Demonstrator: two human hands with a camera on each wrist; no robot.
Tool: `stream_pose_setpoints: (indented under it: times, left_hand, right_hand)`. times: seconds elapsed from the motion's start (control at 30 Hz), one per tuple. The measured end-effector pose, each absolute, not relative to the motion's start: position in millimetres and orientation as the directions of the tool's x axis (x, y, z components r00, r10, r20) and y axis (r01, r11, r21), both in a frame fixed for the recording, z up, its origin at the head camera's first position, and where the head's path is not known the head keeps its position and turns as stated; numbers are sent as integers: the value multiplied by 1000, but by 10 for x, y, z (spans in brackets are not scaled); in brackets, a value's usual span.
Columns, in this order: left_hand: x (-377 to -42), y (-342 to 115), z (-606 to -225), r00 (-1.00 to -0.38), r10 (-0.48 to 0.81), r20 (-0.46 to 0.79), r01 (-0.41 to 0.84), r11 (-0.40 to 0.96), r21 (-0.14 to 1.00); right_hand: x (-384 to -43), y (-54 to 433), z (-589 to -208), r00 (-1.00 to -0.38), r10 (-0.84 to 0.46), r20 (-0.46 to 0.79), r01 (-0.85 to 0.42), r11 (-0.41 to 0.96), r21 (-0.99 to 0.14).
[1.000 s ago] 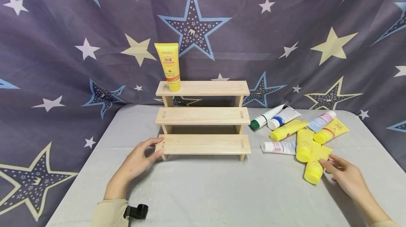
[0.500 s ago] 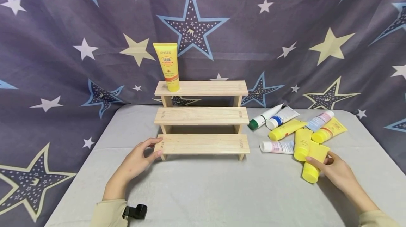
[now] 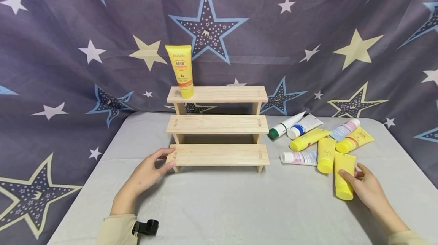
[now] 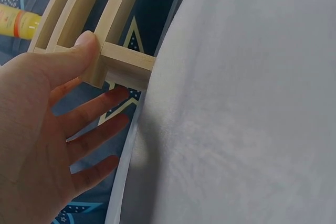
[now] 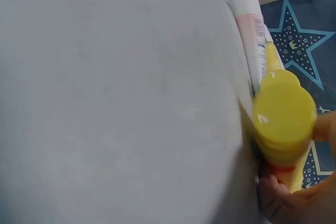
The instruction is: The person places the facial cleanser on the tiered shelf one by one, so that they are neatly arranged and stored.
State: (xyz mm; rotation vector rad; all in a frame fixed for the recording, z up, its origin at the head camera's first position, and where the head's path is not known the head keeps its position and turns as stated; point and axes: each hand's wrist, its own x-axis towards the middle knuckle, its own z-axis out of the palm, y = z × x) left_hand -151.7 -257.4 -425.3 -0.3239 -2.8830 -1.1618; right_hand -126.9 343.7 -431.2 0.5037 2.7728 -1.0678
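Observation:
A three-step wooden display rack (image 3: 217, 124) stands on the cloth-covered table. My left hand (image 3: 145, 174) pinches the left end of its lowest step between thumb and forefinger; the other fingers (image 4: 98, 144) are spread in the left wrist view. On the top step, at the left, a yellow squeeze tube (image 3: 181, 70) stands upright on its cap. At the right, my right hand (image 3: 369, 188) grips another yellow tube (image 3: 345, 176), thumb across it and cap towards me. That tube's round cap (image 5: 283, 114) faces the camera in the right wrist view, slightly blurred.
Several tubes lie right of the rack: a green-capped white tube (image 3: 285, 126), a blue-banded white tube (image 3: 304, 126), a pink-and-white tube (image 3: 300, 158), a pink-and-blue tube (image 3: 345, 130) and yellow tubes (image 3: 326, 155). A star-patterned curtain (image 3: 219, 28) hangs behind the grey table (image 3: 239, 207).
My right hand has closed on the nearest yellow tube and turned it, its cap end swinging to the right. The left hand keeps its place on the rack.

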Motion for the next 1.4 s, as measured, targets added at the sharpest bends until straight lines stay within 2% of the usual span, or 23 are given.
stream_pose_setpoints:
  times: [0.33,0.53,0.7,0.83,1.0,1.13,1.23,1.4]
  left_hand:
    - [-1524,-2580,-4286,-978,183,96,200,714,671]
    - [-1520,-2580,-4268,-980,179,85,189,717,671]
    - [-1521,-2581,-4263,-980,180,86,190,707,681]
    - [-1526,-2580,-4264,-980,180,82,187,705,684]
    - [-1529,-2579,-4271,-982,173,74,177,709,682]
    - [-1529,-2577,-4276,-982,173,74,176,710,681]
    - [-1530,-2576,-4279,-982,173,74,177,712,679]
    - [-1532,-2579,-4284,-983,169,68,170,714,680]
  right_hand:
    - [-1175,3516,-4246,-924,244,-294,381,619,-687]
    - [-1100,3478,-4256,-957,256,-134,272,640,-719]
    - [-1049,3358,-4249,-958,285,8,179,623,-762]
    - [-1032,3237,-4234,-950,303,77,96,516,-851]
    - [-1054,3077,-4218,-947,303,104,-20,271,-962]
    - [-1082,2959,-4209,-946,294,134,-110,95,-989]
    - [-1104,2886,-4208,-946,283,156,-150,40,-988]
    - [-1145,2779,-4216,-944,283,170,-160,57,-985]
